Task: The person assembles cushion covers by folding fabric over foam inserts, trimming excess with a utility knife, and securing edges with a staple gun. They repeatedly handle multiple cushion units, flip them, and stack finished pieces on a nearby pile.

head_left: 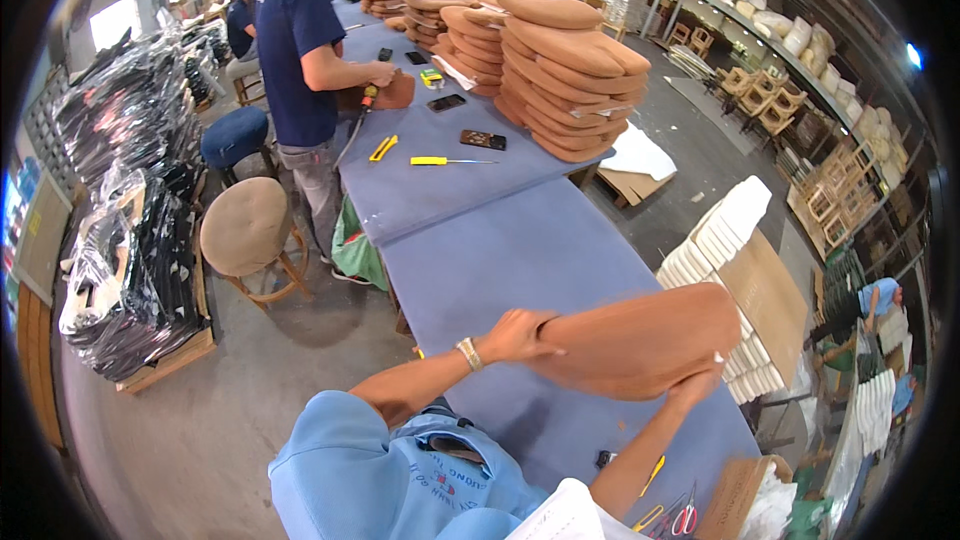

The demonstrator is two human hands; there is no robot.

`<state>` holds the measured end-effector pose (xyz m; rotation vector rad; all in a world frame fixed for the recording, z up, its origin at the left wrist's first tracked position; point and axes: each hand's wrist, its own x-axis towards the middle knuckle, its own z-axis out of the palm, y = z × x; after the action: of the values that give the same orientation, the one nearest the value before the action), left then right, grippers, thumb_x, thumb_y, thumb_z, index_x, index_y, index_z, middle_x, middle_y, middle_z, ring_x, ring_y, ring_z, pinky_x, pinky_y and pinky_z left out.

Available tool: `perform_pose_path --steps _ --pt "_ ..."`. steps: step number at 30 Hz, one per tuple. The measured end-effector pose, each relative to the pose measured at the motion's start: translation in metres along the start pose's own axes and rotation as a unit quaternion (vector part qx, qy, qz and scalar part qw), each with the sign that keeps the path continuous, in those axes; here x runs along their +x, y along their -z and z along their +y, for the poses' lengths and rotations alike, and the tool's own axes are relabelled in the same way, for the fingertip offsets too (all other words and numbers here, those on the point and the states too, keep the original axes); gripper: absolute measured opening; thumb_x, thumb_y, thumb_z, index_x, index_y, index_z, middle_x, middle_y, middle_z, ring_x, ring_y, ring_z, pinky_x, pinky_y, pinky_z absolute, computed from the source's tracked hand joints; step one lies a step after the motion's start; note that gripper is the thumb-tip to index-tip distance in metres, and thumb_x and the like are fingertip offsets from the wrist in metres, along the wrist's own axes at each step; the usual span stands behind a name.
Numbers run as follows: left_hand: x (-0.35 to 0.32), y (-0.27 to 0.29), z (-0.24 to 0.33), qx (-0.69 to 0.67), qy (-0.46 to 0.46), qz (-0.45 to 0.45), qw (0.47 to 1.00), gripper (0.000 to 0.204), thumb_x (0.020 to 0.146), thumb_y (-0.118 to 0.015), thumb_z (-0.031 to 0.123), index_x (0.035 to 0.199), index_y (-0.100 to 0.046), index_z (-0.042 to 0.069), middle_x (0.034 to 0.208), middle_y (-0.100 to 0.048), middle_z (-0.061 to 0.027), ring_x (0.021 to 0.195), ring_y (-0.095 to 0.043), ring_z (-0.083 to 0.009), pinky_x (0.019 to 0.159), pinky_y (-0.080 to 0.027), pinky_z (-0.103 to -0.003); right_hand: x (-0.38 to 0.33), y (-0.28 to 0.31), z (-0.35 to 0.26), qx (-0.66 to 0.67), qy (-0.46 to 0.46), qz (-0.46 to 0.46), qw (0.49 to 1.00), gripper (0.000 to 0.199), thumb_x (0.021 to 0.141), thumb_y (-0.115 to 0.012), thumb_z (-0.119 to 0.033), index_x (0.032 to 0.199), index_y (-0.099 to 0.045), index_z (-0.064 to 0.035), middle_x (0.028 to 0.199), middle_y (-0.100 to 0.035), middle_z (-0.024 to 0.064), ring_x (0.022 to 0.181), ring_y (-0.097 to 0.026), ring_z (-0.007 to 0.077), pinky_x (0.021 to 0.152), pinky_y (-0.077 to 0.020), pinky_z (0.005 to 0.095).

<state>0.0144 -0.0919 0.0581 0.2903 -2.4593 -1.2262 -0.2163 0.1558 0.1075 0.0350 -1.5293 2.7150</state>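
Observation:
A brown upholstered seat cushion (640, 340), slightly blurred by motion, is held up over the blue-topped table (510, 250). My left hand (522, 336), with a watch on its wrist, grips the cushion's left end, thumb on the near side. At the lower right edge my right hand (695, 385) is closed on the cushion, beside a small white bit on its rim. The fingers behind the cushion are hidden. Below my right forearm lie scissors (684, 518) and a yellow-handled tool (652, 475) on the table.
Tall stacks of brown cushions (570, 80) stand on the far table. A yellow screwdriver (430, 161), a yellow cutter (383, 148) and phones (482, 139) lie there. A co-worker (300, 50) works at the far left. Stools (245, 225) stand left; white pads (715, 240) right.

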Motion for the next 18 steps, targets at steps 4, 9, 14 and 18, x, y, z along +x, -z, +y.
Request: perform_pose_path --steps 4,9,14,18 --pt "0.037 0.084 0.111 0.168 -0.123 -0.01 0.978 0.053 0.079 -0.083 0.046 0.114 -0.074 0.007 0.089 -0.076 -0.0165 0.079 -0.072 -0.0378 0.066 -0.055 -0.045 0.033 0.075 0.017 -0.236 0.12 0.088 0.96 0.053 0.11 -0.048 -0.032 0.15 -0.045 0.0016 0.143 -0.058 0.0206 0.128 -0.06 0.0305 0.109 -0.0471 0.0414" --pt "0.086 0.059 0.14 0.408 -0.258 -0.157 0.862 0.023 0.071 -0.08 0.032 0.078 -0.076 0.01 0.07 -0.073 -0.0106 0.068 -0.073 -0.0299 0.054 -0.051 -0.042 -0.027 0.035 0.039 -0.382 0.253 -0.065 0.887 0.044 0.112 -0.043 -0.027 0.14 -0.058 0.0034 0.139 -0.063 0.0206 0.126 -0.061 0.0285 0.111 -0.0425 0.0399" --pt "0.115 -0.03 0.123 0.43 -0.348 -0.11 0.826 0.013 0.072 -0.076 0.027 0.071 -0.075 0.014 0.068 -0.073 -0.0061 0.067 -0.074 -0.0251 0.052 -0.05 -0.04 -0.062 -0.021 0.112 -0.276 0.179 -0.178 0.928 0.043 0.107 -0.05 -0.033 0.113 -0.069 0.0059 0.107 -0.075 0.0139 0.102 -0.068 0.0241 0.087 -0.0525 0.0391" --pt "0.115 -0.041 0.131 0.405 -0.32 -0.057 0.855 0.011 0.075 -0.074 0.025 0.075 -0.076 0.014 0.07 -0.074 -0.0035 0.069 -0.074 -0.0246 0.057 -0.052 -0.04 -0.051 -0.031 0.12 -0.29 0.19 -0.134 0.928 0.042 0.106 -0.053 -0.035 0.097 -0.07 0.0024 0.089 -0.072 0.0043 0.081 -0.063 0.0147 0.075 -0.0512 0.0337"
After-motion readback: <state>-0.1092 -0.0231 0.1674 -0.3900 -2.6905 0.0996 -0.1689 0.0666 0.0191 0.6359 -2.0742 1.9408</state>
